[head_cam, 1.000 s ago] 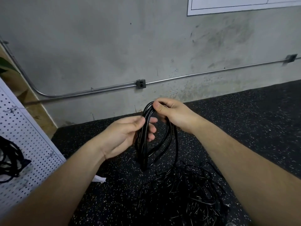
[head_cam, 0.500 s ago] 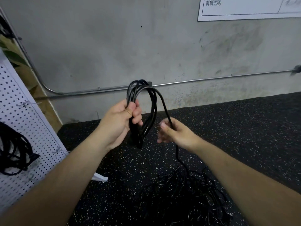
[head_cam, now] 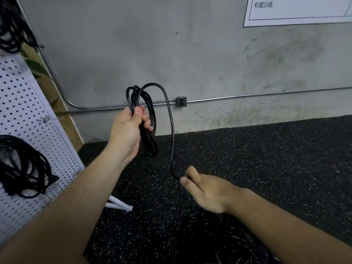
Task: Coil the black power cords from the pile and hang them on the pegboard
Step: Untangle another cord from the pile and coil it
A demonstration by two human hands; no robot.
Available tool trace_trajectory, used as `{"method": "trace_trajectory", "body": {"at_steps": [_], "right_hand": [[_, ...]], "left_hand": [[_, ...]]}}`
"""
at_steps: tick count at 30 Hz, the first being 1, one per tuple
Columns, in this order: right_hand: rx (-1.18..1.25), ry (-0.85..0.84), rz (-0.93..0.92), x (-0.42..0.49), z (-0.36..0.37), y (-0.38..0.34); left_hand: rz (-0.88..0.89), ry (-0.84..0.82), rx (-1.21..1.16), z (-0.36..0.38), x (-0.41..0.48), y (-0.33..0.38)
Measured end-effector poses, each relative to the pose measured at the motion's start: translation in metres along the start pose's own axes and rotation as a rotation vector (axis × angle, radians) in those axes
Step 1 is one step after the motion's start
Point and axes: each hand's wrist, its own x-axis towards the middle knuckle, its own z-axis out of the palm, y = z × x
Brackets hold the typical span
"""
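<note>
My left hand (head_cam: 128,130) grips a black power cord (head_cam: 150,119) wound into several loops, held up in front of the wall. One free strand arcs over the top of the coil and drops to my right hand (head_cam: 202,189), which pinches it lower down, near the floor. Below my right forearm lies the pile of black cords (head_cam: 219,241) on the speckled floor, partly hidden by my arm. The white pegboard (head_cam: 21,103) leans at the left, with a coiled black cord (head_cam: 22,166) hanging on it and another cord (head_cam: 11,25) at its top.
A grey concrete wall carries a metal conduit (head_cam: 247,96) and an outlet box (head_cam: 181,101). A white sign (head_cam: 297,10) hangs at the upper right. The pegboard's white foot (head_cam: 120,204) juts onto the black rubber floor (head_cam: 266,159).
My left hand has raised the coil and shifted it left. My right hand has slid down the free strand, away from the coil, toward the pile. The view has turned left.
</note>
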Motion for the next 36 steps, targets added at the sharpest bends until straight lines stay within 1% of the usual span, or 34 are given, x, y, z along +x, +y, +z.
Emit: {"method": "trace_trajectory", "body": {"at_steps": [3, 6, 9, 11, 13, 14, 15, 16, 18, 20, 22, 24, 26, 28, 30, 32, 35, 36], "right_hand": [[0.014, 0.146, -0.095, -0.001, -0.008, -0.01], [-0.01, 0.264, -0.099, -0.002, -0.026, -0.011], [-0.085, 0.421, 0.026, 0.001, -0.047, 0.0], [-0.129, 0.603, 0.166, 0.007, -0.065, 0.013], [-0.114, 0.806, 0.292, 0.011, -0.082, 0.023], [-0.107, 0.865, 0.329, 0.013, -0.087, 0.027], [-0.112, 0.866, 0.361, 0.014, -0.089, 0.029], [-0.124, 0.814, 0.393, 0.016, -0.087, 0.028], [-0.167, 0.626, 0.434, 0.021, -0.073, 0.025], [-0.233, 0.457, 0.423, 0.026, -0.058, 0.019], [-0.298, 0.364, 0.355, 0.028, -0.05, 0.012], [-0.325, 0.292, 0.237, 0.028, -0.045, 0.004], [-0.299, 0.211, 0.128, 0.026, -0.041, -0.003], [-0.268, 0.143, 0.072, 0.024, -0.039, -0.007], [-0.244, 0.115, 0.073, 0.023, -0.038, -0.007], [-0.175, 0.141, 0.13, 0.022, -0.037, -0.002], [-0.041, 0.232, 0.294, 0.023, -0.036, 0.013], [-0.021, 0.237, 0.357, 0.023, -0.036, 0.018]], "left_hand": [[-0.018, 0.032, 0.055, 0.003, -0.001, -0.003], [-0.034, 0.078, 0.081, 0.003, -0.003, -0.004], [-0.058, 0.094, 0.069, 0.002, -0.002, -0.004], [-0.059, 0.097, 0.066, 0.001, -0.002, -0.004], [-0.06, 0.089, 0.074, 0.001, -0.002, -0.005], [-0.064, 0.078, 0.082, 0.002, -0.002, -0.005], [-0.07, 0.068, 0.089, 0.003, -0.003, -0.006], [-0.077, 0.061, 0.092, 0.003, -0.004, -0.008], [-0.095, 0.051, 0.091, 0.002, -0.004, -0.01], [-0.113, 0.04, 0.091, 0.003, -0.004, -0.012], [-0.118, 0.032, 0.078, 0.005, -0.006, -0.015], [-0.113, 0.028, 0.077, 0.009, -0.008, -0.017], [-0.103, 0.023, 0.087, 0.014, -0.009, -0.019], [-0.101, 0.022, 0.089, 0.017, -0.011, -0.02], [-0.104, 0.023, 0.08, 0.018, -0.011, -0.02], [-0.11, 0.015, 0.075, 0.016, -0.011, -0.019], [-0.118, 0.001, 0.057, 0.014, -0.01, -0.017], [-0.127, -0.003, 0.04, 0.014, -0.01, -0.017]]}}
